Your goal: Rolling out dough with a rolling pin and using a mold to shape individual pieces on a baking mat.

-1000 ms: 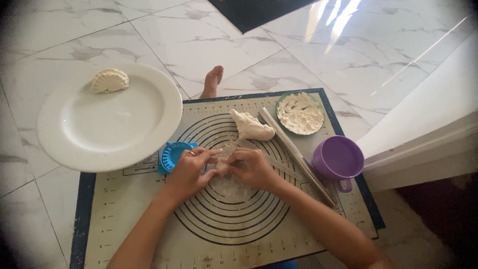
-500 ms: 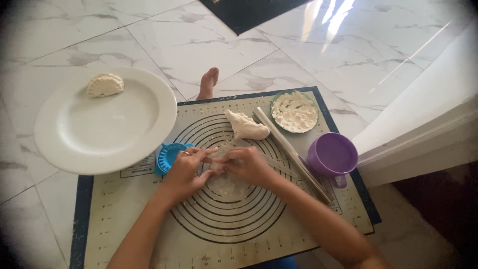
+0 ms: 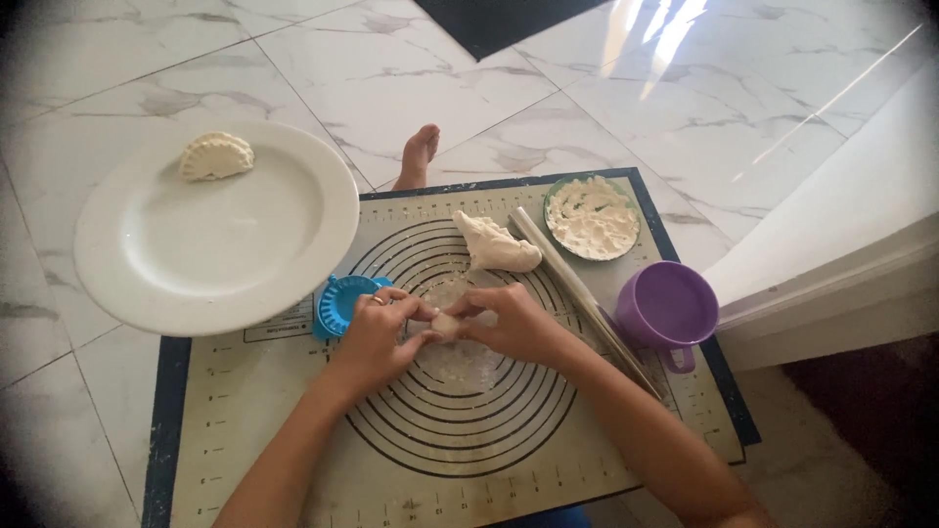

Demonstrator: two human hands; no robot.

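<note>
Below the ringed circle on the baking mat (image 3: 245,430) the mat lies open; above it dough lump (image 3: 497,246), rolling pin (image 3: 582,293) and purple cup (image 3: 668,308) crowd the way.

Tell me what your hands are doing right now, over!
Left hand and right hand pinch a small pale dough ball over the ringed baking mat. Blue plastic dumpling press beside left hand. Nothing blocking.

The round ceramic plate (image 3: 217,230) is plain white; the beige silicone baking mat (image 3: 293,430) carries black concentric rings and a dark blue border. The round plastic dumpling press (image 3: 342,303) is bright blue, the plastic cup (image 3: 667,308) purple, the marble floor (image 3: 391,68) white with grey veins.
</note>
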